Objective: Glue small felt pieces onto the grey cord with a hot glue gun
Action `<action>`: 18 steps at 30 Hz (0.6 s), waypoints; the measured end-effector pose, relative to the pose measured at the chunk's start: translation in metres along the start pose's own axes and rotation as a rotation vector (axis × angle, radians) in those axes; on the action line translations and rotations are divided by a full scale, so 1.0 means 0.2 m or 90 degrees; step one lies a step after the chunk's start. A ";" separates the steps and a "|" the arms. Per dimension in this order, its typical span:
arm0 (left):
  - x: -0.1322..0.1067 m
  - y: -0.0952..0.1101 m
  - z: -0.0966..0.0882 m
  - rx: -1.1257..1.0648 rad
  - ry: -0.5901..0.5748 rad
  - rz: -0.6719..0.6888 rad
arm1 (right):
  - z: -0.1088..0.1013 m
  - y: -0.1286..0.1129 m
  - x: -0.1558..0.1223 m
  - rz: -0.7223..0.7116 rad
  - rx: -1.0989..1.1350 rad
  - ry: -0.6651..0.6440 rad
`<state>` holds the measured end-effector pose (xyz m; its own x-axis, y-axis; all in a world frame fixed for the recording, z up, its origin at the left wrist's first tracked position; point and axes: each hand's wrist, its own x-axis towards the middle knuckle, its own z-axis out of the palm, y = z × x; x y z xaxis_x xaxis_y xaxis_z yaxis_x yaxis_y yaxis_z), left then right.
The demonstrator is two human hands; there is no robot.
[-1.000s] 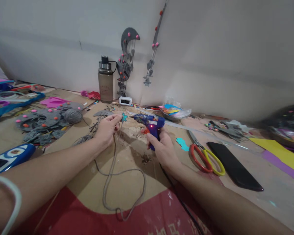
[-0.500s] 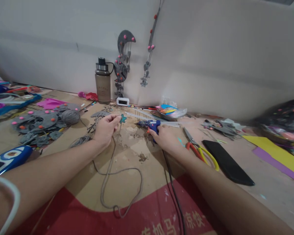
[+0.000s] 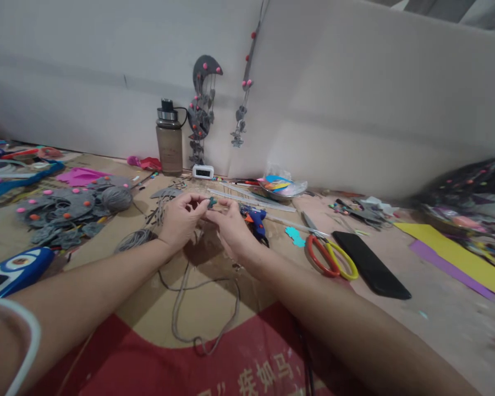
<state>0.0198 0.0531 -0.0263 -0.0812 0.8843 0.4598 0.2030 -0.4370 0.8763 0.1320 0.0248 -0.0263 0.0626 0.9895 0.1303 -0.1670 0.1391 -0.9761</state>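
Observation:
My left hand is closed in a pinch on a small teal flower-like cutout. Beside it, my right hand has its fingers drawn together at the cutout's right edge; what lies between those fingertips is too small to make out. Below the hands a grey cord runs down and loops over the cardboard. Just beyond my right hand lies a blue hot glue gun, which neither hand touches. Further right are turquoise cutouts and scissors with red and yellow handles.
A black phone-like slab lies right of the scissors. At the back stand a bottle and a small white digital display. Grey felt pieces with pompoms and a yarn ball are at left; yellow sheets lie right.
My right hand has let go of the glue gun and moved left to the teal cutout, meeting my left hand. The view has shifted slightly, uncovering the turquoise cutouts.

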 end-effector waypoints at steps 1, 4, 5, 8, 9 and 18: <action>0.00 -0.01 0.00 -0.014 0.007 -0.012 | 0.02 0.00 0.00 0.034 0.045 -0.003; 0.02 -0.04 0.00 -0.074 0.021 -0.039 | 0.02 0.00 0.01 0.080 0.089 0.017; 0.03 -0.05 0.01 -0.099 0.018 -0.053 | 0.01 0.00 0.01 0.062 0.058 0.023; 0.03 -0.06 0.02 -0.179 -0.010 -0.116 | -0.03 0.01 0.03 -0.047 -0.096 0.030; 0.03 -0.06 0.02 -0.200 -0.018 -0.131 | -0.04 0.01 0.03 -0.088 -0.144 0.037; 0.00 -0.02 0.04 -0.269 -0.071 -0.202 | -0.08 0.02 0.05 -0.169 -0.246 0.078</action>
<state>0.0266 0.0565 -0.0301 0.0333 0.9856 0.1658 -0.2269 -0.1541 0.9617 0.1470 0.0344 -0.0315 0.1729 0.9064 0.3853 0.2468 0.3388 -0.9079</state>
